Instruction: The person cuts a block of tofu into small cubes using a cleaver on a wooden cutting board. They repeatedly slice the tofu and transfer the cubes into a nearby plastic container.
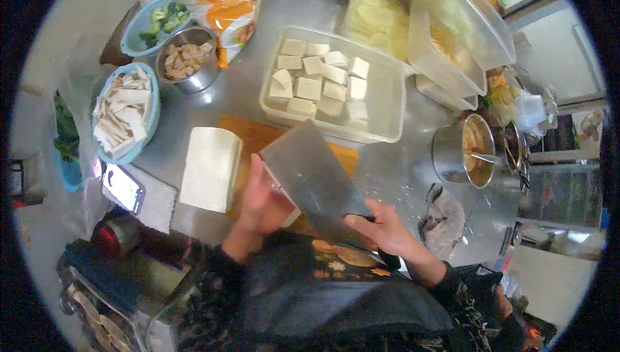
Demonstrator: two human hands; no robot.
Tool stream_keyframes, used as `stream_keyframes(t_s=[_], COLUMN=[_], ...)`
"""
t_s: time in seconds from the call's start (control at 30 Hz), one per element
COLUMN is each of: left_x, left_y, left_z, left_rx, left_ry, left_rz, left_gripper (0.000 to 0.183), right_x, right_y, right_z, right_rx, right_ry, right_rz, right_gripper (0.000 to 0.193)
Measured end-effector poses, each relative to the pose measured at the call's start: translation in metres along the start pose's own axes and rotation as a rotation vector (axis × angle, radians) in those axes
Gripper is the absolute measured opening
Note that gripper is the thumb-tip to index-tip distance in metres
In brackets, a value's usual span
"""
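My right hand is closed round the dark handle of a broad cleaver, its wide blade slanting up and left over the wooden board. On the blade's left side, my left hand cups a pale slab of tofu; the blade covers most of the slab and some fingers. A large white tofu block lies to the left, overlapping the board's edge. Beyond the board, a clear plastic container holds several cut tofu pieces.
At left stand a blue basket of white slices, a steel pot of meat chunks and a blue bowl of broccoli. A lit phone lies nearby. Right are a steel pot, a crumpled cloth and a tub of yellowish slices.
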State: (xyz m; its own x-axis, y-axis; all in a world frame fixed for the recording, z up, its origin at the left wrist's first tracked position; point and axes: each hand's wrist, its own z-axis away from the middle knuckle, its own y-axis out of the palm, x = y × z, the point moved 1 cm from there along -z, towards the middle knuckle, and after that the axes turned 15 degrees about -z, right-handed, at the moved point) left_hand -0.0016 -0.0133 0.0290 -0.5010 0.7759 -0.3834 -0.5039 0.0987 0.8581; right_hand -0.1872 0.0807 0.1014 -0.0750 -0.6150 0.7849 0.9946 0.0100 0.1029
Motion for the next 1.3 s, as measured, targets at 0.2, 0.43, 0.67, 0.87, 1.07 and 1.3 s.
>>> stream_keyframes(t_s=[0.2, 0.43, 0.67, 0.87, 1.07, 1.3], left_x=[-0.015, -0.014, -0.009, -0.01, -0.005, 0.012], left_y=[0.012, 0.009, 0.002, 0.007, 0.009, -0.036], left_z=[-0.006, -0.006, -0.006, -0.013, -0.007, 0.003], left_rx=[0.016, 0.095, 0.168, 0.218, 0.112, -0.099], left_ry=[-0.001, 0.044, 0.08, 0.143, 0.104, 0.132], left_rz=[0.112, 0.082, 0.051, 0.15, 0.165, 0.141], left_gripper=[0.057, 0.054, 0.056, 0.055, 0.052, 0.047], right_x=[0.008, 0.012, 0.008, 0.01, -0.001, 0.003], right_y=[0.004, 0.008, 0.006, 0.008, 0.002, -0.003], right_z=[-0.001, 0.002, 0.004, 0.0, -0.005, 0.0], right_rx=[-0.041, -0.036, -0.028, -0.021, -0.028, -0.109], right_ry=[0.074, 0.041, 0.055, 0.031, 0.044, -0.052], right_rz=[-0.087, -0.062, -0.104, -0.105, -0.067, 0.061], right_gripper=[0.024, 0.023, 0.022, 0.023, 0.022, 0.023])
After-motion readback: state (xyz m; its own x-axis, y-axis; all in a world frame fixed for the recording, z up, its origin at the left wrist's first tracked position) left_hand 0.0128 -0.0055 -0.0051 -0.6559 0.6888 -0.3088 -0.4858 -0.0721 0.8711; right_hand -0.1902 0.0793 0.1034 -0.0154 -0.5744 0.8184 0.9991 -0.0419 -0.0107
